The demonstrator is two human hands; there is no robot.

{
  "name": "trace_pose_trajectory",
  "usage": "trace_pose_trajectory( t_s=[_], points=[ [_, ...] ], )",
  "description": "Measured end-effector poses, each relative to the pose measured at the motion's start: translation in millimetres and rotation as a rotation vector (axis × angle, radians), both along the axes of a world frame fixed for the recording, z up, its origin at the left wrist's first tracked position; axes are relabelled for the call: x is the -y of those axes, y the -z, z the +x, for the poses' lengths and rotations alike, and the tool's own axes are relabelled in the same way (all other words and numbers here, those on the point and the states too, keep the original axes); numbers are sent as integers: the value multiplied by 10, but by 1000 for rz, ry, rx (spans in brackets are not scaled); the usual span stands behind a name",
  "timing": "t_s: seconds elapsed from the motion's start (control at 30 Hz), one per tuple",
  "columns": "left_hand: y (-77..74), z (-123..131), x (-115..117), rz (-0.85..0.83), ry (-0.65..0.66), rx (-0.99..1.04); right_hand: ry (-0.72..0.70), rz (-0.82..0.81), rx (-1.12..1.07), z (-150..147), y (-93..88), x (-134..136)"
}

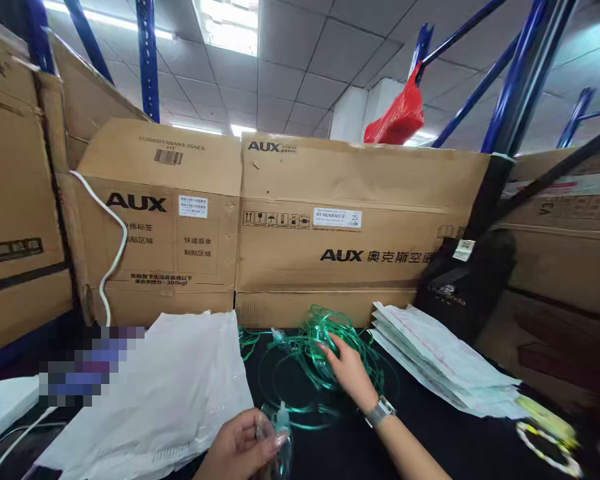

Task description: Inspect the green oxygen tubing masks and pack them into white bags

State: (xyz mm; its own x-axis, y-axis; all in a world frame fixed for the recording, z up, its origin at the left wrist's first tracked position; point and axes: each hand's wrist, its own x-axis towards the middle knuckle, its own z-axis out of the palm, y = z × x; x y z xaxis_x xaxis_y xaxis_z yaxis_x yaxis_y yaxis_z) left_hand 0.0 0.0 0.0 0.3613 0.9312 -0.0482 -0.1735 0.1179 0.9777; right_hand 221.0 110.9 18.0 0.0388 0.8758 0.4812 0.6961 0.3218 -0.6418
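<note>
Head view: two bare hands work over one black tabletop (337, 457), both reaching in from the near edge. The left hand (247, 443) has its thumb and fingers closed around one clear plastic piece (283, 421), which carries a pale, narrow tip pointing upward. The right hand (347, 367) reaches farther in, its thumb and forefinger on the green tubing (325, 333); whether it grips a strand there, I cannot tell. That tubing lies in one loose tangle at the middle of the table (too many loops overlap to count), with a few strands trailing toward the left hand. One wristwatch (381, 411) circles the right wrist.

Two groups of pale packets flank the tubing: white packets (175, 387) to the left, and a fanned stack of white envelopes (440, 363) to the right, their exact numbers hidden by overlap. Near the right edge are one yellowish item (547, 420) and one beaded loop (545, 448), just beside each other.

Behind stand two cardboard panels (290, 267), bearing the letters AUX three times in all and one white label apiece. One white cable (120, 253) hangs before the left panel, one black bag (460, 287) stands at the right, and one red bag (400, 113) hangs above.
</note>
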Motion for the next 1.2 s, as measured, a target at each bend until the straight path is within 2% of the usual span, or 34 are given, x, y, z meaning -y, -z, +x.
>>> trace_pose_trajectory(
  t_s=[0.3, 0.47, 0.53, 0.6, 0.73, 0.9, 1.2],
  points=[
    [9, 14, -9, -6, -19, 5, 27, 32, 20, 53, 2, -30],
    [-13, 29, -2, -10, -18, 13, 31, 152, 76, -11, 7, 47],
    [-20, 34, 1, -5, -21, 18, -2, 228, 166, -81, -45, 144],
    [-27, 37, 2, 7, -31, 24, -77, 309, 356, -166, -110, 252],
    [-33, 35, -3, 22, -31, 19, -203, 325, 677, -272, -149, 364],
    [-44, 35, 1, 19, -36, -1, -124, 307, 825, -239, -23, 269],
    [-77, 47, 13, 12, -17, 5, -7, 446, 997, -330, 97, 142]
  ],
)
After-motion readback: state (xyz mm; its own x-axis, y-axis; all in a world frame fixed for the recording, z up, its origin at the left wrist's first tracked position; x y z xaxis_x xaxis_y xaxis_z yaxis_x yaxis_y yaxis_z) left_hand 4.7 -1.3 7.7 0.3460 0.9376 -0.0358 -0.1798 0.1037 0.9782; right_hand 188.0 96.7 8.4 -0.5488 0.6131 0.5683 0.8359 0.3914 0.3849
